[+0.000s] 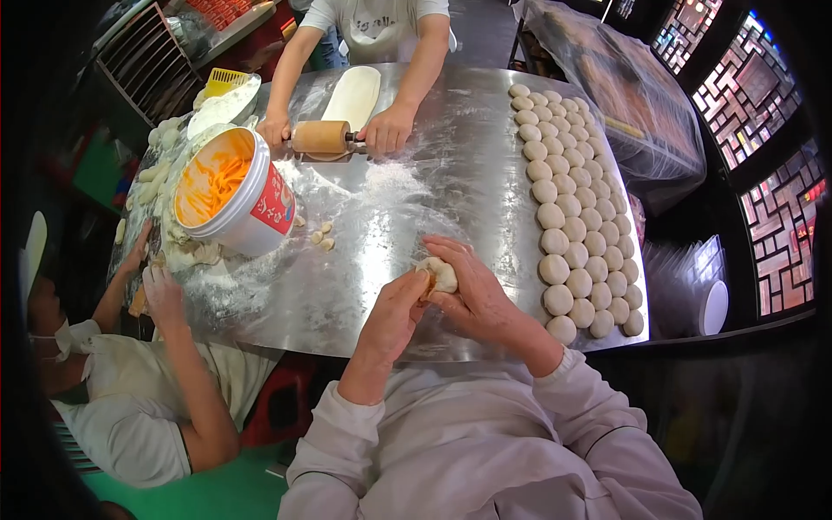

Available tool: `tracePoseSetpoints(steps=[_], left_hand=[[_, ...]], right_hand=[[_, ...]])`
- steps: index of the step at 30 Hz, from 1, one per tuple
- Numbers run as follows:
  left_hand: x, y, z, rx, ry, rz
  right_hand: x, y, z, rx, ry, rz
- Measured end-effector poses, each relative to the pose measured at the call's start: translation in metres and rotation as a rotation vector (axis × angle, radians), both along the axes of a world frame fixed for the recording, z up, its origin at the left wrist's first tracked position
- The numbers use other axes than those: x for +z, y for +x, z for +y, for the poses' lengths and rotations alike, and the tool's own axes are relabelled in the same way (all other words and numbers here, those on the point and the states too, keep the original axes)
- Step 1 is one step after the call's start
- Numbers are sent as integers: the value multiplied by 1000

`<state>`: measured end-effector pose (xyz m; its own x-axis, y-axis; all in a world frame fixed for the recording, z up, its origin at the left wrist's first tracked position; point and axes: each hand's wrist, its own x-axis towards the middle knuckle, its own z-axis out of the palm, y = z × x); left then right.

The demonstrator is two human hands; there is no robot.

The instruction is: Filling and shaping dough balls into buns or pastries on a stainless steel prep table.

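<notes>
Between my two hands, above the near edge of the steel table (455, 218), is a small piece of pale dough (443, 276) with an orange-brown part showing on its left side. My left hand (394, 312) pinches that side with thumb and fingers. Around the right side of the dough curls my right hand (478, 292), its index finger stretched above it. Rows of round, flattened dough balls (574, 229) cover the table's right side. To the left stands a tilted white plastic bucket (263, 224) with an orange, paste-like mass (218, 185) inside. Small dough bits (323, 236) lie to its right.
Across the table a co-worker's hands hold a wooden rolling pin (322, 137) on a long dough sheet (354, 94). Another co-worker (149, 390) works at the left edge, near floury dough. A plastic-covered rack (611, 97) stands beyond the table at right.
</notes>
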<state>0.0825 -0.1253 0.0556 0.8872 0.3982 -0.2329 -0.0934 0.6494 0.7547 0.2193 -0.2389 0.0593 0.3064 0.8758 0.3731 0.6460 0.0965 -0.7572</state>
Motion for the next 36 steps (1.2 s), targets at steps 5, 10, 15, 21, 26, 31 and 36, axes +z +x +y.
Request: tracePoseSetpoints(steps=[5,10,15,21,26,31,36], left_hand=[[-14,-8,5,-43,141,129],[-7,-27,31,-62,167,94],[-14,-33,120,189,1317,755],[-68,-46,152,360,1590,712],[-20,-49,82,86,657,304],[-17,-47,40,6,411,183],[-18,-43,25,127,232,41]], right_hand=[[2,0,5,88,22,-130],[2,-4,-7,36,-196,16],[-17,-19,-12,11,-355,397],[-13,-33,1,81,-273,360],[-11,-19,3,-61,-192,482],[-14,-26,7,-11,-192,401],[-17,-34,5,19,-172,448]])
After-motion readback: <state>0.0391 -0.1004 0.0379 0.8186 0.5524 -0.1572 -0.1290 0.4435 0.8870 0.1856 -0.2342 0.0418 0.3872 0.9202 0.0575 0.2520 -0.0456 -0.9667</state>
